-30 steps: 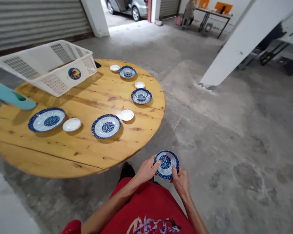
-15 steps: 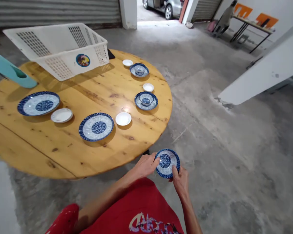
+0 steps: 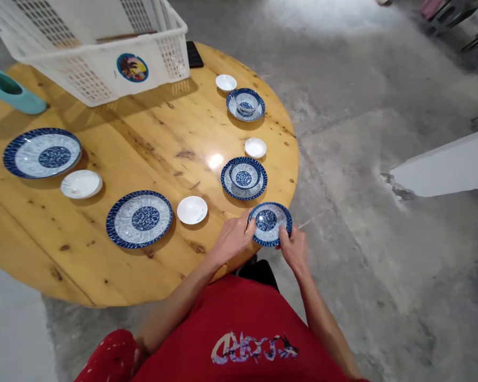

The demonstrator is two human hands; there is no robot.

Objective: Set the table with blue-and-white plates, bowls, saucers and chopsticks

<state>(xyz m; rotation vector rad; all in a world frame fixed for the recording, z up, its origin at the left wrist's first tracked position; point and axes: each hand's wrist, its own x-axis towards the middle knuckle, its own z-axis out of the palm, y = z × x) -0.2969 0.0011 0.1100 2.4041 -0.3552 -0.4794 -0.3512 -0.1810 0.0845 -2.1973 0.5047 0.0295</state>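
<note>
Between my two hands is a blue-and-white patterned bowl point(image 3: 272, 225), seen from above over the table's right edge. My left hand point(image 3: 236, 233) grips its left side, thumb over the rim. My right hand point(image 3: 293, 246) holds its lower right rim, thumb on top and fingers underneath. Just beyond it on the table, a matching bowl point(image 3: 244, 176) rests on a blue-rimmed plate point(image 3: 225, 188). To the left lie a small white dish point(image 3: 191, 210) and a bare blue-and-white plate point(image 3: 139, 219).
The round wooden table point(image 3: 159, 159) also bears a white plastic basket point(image 3: 99, 74), a turquoise object point(image 3: 27, 101), a black flat object point(image 3: 194, 54), another plate point(image 3: 43, 153) and several white dishes. A far bowl point(image 3: 246, 103) sits on its plate. A white pillar point(image 3: 446, 164) stands right.
Both hands have carried the bowl in from over the floor to above the table's edge, nearer the place setting. The view has tilted down and come closer to the table.
</note>
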